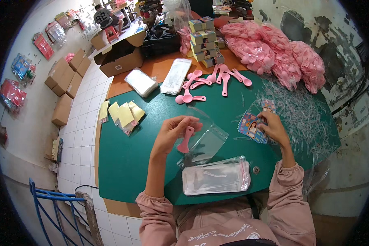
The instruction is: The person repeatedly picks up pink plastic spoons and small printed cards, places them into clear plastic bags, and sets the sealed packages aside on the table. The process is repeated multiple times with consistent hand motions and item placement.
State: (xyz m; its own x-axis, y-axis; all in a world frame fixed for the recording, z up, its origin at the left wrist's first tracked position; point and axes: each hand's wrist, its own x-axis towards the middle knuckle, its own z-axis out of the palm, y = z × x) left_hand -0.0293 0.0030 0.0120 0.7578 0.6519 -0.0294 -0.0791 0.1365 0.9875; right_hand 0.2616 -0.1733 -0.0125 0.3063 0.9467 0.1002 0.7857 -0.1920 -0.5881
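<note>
My left hand [174, 129] is closed, its fingertips pinching the top of a clear plastic bag [209, 141] left of the table's middle. A pink spoon [186, 140] hangs just below these fingers; whether it is inside the bag I cannot tell. My right hand [275, 128] is over a small pile of colourful printed cards [251, 126], thumb and fingers closed on a card at its right edge. Close to my body lies a stack of clear plastic bags [215, 177]. Several loose pink spoons [225, 84] are scattered beyond my hands.
Packets with yellow cards [127, 115] lie at the left. Stacks of bags [176, 76] and bundled card stacks [203, 39] stand at the back. Bulging bags of pink spoons [270, 51] and clear plastic scraps [299, 119] fill the right side. A person [104, 18] sits far off.
</note>
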